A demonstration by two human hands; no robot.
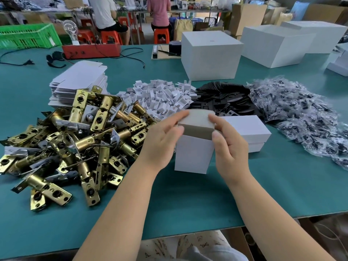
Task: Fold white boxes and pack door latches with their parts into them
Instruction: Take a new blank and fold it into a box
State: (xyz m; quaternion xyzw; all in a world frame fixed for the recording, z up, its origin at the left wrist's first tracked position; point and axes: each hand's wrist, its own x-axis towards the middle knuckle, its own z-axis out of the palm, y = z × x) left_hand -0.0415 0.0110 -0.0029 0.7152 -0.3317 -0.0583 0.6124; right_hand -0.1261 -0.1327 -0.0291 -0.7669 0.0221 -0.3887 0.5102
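Note:
I hold a small white box (194,153) upright at the table's middle, its grey-brown top flap bent over the opening. My left hand (160,140) grips its left side with fingers on the flap. My right hand (229,144) grips the right side, thumb on the flap's corner. A heap of brass door latches (75,140) lies to the left. Behind it is a stack of flat white box blanks (79,81). Beyond the box lie a pile of small white folded inserts (162,97), black plates (224,97) and bagged parts (297,113).
Closed small white boxes (250,132) are stacked just right of my hands. Large white cartons (211,55) (276,46) stand at the back. A red device (90,50) with cables and a green crate (28,35) sit far left. People sit on red stools beyond the table.

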